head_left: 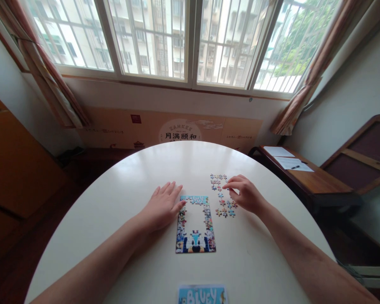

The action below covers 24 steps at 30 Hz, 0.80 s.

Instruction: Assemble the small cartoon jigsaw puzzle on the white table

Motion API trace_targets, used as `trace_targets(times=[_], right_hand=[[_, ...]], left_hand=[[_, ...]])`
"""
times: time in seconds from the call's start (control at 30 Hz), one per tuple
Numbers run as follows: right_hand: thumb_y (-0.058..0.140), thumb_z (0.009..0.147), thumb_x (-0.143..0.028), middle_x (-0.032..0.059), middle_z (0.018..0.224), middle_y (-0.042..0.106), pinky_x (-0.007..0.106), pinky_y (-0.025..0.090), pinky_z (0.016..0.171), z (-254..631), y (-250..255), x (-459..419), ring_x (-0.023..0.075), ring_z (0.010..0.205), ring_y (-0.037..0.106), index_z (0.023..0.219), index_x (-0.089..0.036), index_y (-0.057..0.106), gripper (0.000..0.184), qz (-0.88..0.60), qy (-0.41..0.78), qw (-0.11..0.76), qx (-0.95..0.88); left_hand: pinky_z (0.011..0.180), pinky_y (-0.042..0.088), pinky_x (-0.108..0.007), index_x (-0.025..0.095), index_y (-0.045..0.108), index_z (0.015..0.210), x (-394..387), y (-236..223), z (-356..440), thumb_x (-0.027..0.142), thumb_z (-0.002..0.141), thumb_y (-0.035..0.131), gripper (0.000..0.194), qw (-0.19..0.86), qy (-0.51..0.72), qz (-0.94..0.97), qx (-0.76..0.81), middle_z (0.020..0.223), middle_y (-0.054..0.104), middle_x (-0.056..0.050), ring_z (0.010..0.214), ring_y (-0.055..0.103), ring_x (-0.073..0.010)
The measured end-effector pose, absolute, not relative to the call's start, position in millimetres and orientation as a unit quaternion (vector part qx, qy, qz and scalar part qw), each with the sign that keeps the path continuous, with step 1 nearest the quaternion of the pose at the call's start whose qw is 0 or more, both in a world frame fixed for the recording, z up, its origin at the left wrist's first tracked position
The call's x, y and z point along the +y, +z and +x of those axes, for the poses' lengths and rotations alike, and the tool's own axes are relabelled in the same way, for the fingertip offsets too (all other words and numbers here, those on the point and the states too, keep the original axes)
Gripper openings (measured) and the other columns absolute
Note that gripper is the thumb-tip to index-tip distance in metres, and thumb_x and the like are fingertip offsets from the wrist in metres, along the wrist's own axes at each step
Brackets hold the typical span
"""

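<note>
Well inside table rim [191, 145], left fingers [170, 189] spread at puzzle border [181, 230], right fingers [232, 185] half curled near loose pieces [222, 202], hold unclear

left hand [165, 207] palm down, fingers [166, 188] fanned, right hand [245, 195] curled, index finger [232, 185] extended, bare forearms [114, 249] angled inward

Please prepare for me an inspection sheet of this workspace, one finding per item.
Surface: glossy white table with curved edge
Job's things: puzzle, border assembled, middle mostly unfilled; loose pieces to its right
Clutter: Bluey picture, cut off by the view's lower edge
Hands: left hand spread, thumb at puzzle's upper left edge; right hand at loose pieces, grip unclear
Cables: nothing clearly seen
Surroundings: barred windows, curtains, side table with papers
</note>
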State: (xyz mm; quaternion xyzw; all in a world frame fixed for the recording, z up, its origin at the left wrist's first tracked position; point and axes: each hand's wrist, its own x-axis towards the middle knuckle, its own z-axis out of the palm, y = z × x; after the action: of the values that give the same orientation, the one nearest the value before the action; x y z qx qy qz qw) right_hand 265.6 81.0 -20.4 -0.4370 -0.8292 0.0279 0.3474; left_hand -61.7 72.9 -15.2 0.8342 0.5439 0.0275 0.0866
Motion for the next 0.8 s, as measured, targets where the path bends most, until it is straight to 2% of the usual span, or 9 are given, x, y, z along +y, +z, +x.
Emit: trace_targets(times=[0.17, 0.27, 0.5, 0.67, 0.8], right_hand=[[0.060, 0.085, -0.008, 0.0049, 0.096, 0.073, 0.039, 0.052, 0.084, 258.6, -18.6, 75.9, 0.0224, 0.091, 0.062, 0.101, -0.027, 0.079, 0.032, -0.412, 0.033, 0.279, -0.867], [0.063, 0.088, -0.014, 0.0054, 0.094, 0.073, 0.040, 0.052, 0.083, 259.8, -19.9, 76.7, 0.0230, 0.090, 0.062, 0.101, -0.028, 0.079, 0.025, -0.425, 0.027, 0.257, -0.867], [0.065, 0.087, -0.019, 0.0053, 0.090, 0.073, 0.040, 0.051, 0.084, 266.1, -17.8, 78.4, 0.0240, 0.089, 0.062, 0.087, -0.026, 0.080, 0.016, -0.453, 0.020, 0.229, -0.861], [0.067, 0.088, -0.024, 0.0062, 0.092, 0.074, 0.042, 0.051, 0.085, 266.6, -17.2, 77.9, 0.0248, 0.091, 0.062, 0.101, -0.026, 0.079, 0.018, -0.463, 0.031, 0.225, -0.856], [0.068, 0.088, -0.028, 0.0055, 0.092, 0.073, 0.041, 0.050, 0.085, 265.4, -17.0, 77.0, 0.0245, 0.090, 0.061, 0.097, -0.028, 0.080, 0.015, -0.469, 0.043, 0.212, -0.856]], left_hand=[[0.120, 0.025, -0.052, 0.015, 0.040, 0.152, 79.7, -19.6, -64.9, 0.056, 0.101, 0.027, 0.066, 0.070, 0.087, 0.826, 0.552, 0.161, 0.034, -0.016, 0.149, 0.029, -0.0319], [0.119, 0.027, -0.050, 0.015, 0.042, 0.151, 81.9, -22.1, -65.5, 0.057, 0.101, 0.026, 0.067, 0.059, 0.109, 0.823, 0.554, 0.159, 0.038, -0.015, 0.147, 0.033, -0.0311], [0.120, 0.026, -0.048, 0.016, 0.042, 0.150, 79.3, -18.4, -63.9, 0.056, 0.101, 0.028, 0.065, 0.064, 0.111, 0.816, 0.564, 0.159, 0.038, -0.015, 0.148, 0.032, -0.0301], [0.120, 0.025, -0.048, 0.015, 0.041, 0.151, 77.9, -15.8, -63.3, 0.055, 0.101, 0.028, 0.065, 0.072, 0.109, 0.812, 0.568, 0.160, 0.037, -0.015, 0.149, 0.030, -0.0299], [0.120, 0.025, -0.049, 0.016, 0.042, 0.151, 78.1, -16.7, -63.4, 0.055, 0.101, 0.029, 0.064, 0.071, 0.112, 0.811, 0.570, 0.160, 0.037, -0.014, 0.149, 0.030, -0.0301]])
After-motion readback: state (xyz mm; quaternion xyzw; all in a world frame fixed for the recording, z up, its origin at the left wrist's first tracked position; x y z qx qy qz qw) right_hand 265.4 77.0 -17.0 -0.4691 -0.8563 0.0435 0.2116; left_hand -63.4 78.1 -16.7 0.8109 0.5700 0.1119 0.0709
